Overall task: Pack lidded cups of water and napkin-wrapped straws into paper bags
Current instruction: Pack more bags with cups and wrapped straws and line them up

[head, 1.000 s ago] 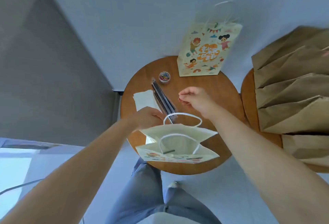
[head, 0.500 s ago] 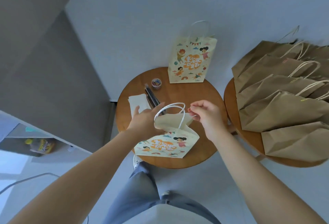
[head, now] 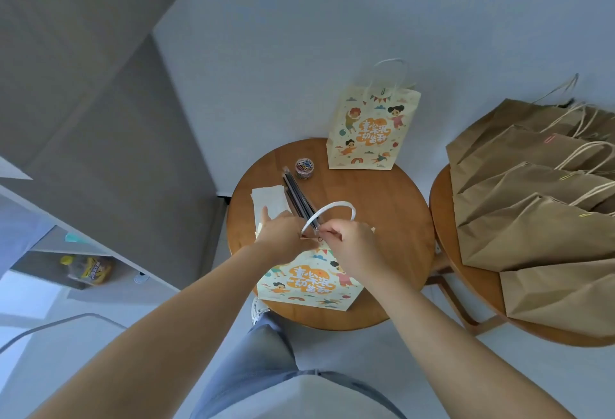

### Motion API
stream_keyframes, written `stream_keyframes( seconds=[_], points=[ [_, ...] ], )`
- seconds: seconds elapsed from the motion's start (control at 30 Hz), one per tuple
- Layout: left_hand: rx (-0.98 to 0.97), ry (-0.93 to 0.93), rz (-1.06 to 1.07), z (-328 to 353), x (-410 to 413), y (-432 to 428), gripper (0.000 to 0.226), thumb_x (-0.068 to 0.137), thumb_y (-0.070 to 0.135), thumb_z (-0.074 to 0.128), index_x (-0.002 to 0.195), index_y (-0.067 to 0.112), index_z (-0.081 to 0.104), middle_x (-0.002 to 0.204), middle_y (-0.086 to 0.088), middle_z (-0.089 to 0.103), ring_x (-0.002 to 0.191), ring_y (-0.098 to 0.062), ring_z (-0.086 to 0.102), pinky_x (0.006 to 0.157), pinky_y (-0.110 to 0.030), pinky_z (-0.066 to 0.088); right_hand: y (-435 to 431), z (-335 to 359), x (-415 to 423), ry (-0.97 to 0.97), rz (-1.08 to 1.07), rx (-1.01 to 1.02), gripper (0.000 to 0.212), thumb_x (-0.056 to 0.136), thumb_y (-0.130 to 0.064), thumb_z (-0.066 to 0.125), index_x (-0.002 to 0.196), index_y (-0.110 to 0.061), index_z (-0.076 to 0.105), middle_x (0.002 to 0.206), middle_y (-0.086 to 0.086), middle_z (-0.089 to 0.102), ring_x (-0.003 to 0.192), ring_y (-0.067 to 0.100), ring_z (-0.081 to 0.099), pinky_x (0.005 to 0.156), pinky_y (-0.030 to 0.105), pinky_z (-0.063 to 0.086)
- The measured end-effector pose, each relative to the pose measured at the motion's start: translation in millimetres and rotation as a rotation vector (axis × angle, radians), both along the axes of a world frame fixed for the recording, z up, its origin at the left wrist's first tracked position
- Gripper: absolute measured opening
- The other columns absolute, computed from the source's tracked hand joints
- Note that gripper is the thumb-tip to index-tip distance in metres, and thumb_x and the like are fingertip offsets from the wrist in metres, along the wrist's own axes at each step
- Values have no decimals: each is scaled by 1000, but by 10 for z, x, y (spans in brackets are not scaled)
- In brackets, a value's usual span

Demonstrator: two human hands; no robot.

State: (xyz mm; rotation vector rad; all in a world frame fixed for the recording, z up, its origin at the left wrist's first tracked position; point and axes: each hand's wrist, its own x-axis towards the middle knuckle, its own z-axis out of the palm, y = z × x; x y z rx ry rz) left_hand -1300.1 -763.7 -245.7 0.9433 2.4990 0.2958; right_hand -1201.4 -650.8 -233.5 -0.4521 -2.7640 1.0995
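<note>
Round wooden table (head: 382,219); left hand (head: 286,237), right hand (head: 354,244) pinch printed paper bag (head: 309,284).

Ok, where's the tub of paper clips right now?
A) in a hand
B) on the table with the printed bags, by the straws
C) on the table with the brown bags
B: the tub of paper clips sits on the wooden table beside the far end of the straws.

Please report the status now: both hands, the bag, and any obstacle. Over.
Hands: left hand and right hand pinch top edge of near printed bag. Mouth pressed closed. Beside it straws and napkins, not blocking.
</note>
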Motion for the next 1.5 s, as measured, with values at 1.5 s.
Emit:
stream_keyframes(
  seconds=[1.5],
  points=[
    [-31,20,-149,-65,-39,0,34,97,44,43,114,25,64,115,6,61,120,-16,44,114,-53,1,87,-170,43,106,146,352,14,70,0,77,65,-7,65,66,1,61,58,15,55,53,4,15]
  ],
)
